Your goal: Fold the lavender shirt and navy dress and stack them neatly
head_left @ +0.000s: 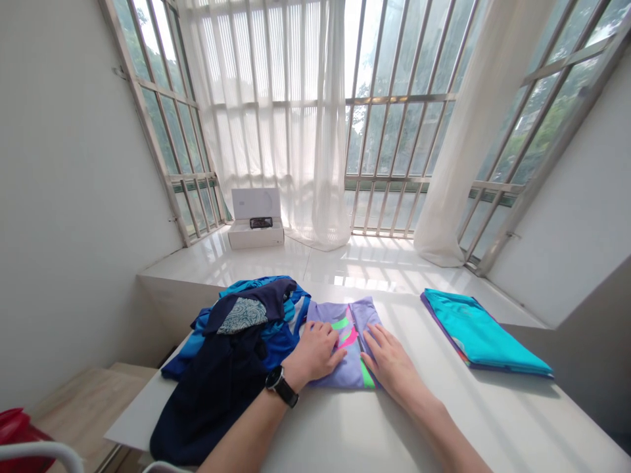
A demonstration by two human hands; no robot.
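A folded lilac garment with pink and green patches lies on the white table in front of me. My left hand, with a black watch on its wrist, rests flat on the garment's left half, fingers stretched out. Flat on the right half lies my right hand, fingers spread. Neither hand grips the cloth. A heap of dark navy and blue clothes lies just left of my left hand.
A folded turquoise stack sits at the table's right. Behind the table, a white window ledge holds an open white box. Barred windows and sheer curtains stand beyond. A red object is at lower left.
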